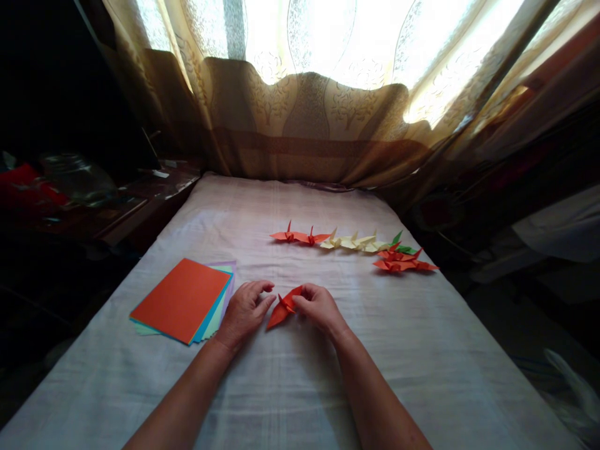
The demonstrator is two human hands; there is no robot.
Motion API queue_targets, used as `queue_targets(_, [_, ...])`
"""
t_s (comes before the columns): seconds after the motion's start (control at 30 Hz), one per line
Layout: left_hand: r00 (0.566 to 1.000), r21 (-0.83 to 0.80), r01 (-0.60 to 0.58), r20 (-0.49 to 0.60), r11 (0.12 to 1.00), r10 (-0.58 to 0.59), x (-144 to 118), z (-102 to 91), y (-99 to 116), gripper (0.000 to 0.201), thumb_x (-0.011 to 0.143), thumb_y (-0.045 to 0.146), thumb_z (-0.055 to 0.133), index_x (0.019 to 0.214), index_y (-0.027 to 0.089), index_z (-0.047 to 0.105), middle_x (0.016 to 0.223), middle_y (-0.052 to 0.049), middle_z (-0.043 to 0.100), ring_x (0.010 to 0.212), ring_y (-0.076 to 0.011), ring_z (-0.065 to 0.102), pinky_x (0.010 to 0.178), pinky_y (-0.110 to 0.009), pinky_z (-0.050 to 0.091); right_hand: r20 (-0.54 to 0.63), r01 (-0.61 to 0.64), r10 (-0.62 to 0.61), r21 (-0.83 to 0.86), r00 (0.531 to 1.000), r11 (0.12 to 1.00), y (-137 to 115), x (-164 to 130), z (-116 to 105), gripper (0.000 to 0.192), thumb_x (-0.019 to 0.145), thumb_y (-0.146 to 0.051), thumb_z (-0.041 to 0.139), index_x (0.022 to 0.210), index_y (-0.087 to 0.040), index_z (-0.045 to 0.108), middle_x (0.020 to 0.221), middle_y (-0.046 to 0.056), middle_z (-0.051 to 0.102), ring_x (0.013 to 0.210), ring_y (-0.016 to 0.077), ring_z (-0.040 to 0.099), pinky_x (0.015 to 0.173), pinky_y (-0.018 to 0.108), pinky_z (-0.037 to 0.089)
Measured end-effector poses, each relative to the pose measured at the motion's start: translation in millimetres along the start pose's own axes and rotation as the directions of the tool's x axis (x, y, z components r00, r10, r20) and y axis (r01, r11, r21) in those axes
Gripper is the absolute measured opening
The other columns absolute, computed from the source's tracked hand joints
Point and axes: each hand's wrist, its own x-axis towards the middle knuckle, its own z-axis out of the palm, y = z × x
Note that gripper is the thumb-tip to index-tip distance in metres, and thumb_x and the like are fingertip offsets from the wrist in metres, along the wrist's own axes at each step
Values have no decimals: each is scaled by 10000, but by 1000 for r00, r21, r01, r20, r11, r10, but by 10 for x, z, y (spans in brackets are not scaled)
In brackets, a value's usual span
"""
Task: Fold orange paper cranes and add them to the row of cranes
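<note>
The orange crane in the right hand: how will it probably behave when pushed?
The orange crane is folded paper, so probably very light. Where the right hand pinches it, the thin paper may crease easily. Its angular, pointed shape suggests sliding rather than rolling.

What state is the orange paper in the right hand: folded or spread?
Folded: the orange paper is creased into a pointed, winged shape; the right hand pinches one end.

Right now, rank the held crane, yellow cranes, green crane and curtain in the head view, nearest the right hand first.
1. Held crane: in the right hand.
2. Yellow cranes: ahead.
3. Green crane: ahead, farther right.
4. Curtain: at the back.
</note>
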Motion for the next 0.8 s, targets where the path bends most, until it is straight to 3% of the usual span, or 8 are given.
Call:
queue_targets(0.2, [994, 274, 31, 90, 961, -58, -164, -24, 206, 277, 868, 480, 616, 794, 225, 695, 835, -46, 675, 870, -242, 592, 822, -368, 418, -140, 22, -16, 41, 990, 999, 66, -54, 47, 203, 685, -328, 579, 757, -178, 696, 662, 2, 700, 592, 143, 615, 543, 229, 466])
queue_targets(0.4, [985, 200, 131, 87, 971, -151, -71, 59, 120, 256, 871, 387, 546, 696, 217, 627, 754, -14, 663, 799, -212, 597, 759, -328, 401, -206, 26, -9, 80, 978, 996, 94, -62, 81, 189, 676, -340, 588, 726, -188, 688, 665, 7, 698, 607, 155, 615, 559, 239, 467])
queue_targets(0.8, [981, 151, 142, 107, 978, -159, -7, 34, 58, 260, 841, 365, 496, 656, 225, 612, 742, -9, 686, 789, -209, 620, 725, -305, 422, -214, 1, 29, 141, 976, 990, 122, -59, 10, 202, 640, -351, 584, 704, -182, 673, 648, 9, 690, 577, 149, 589, 538, 232, 427])
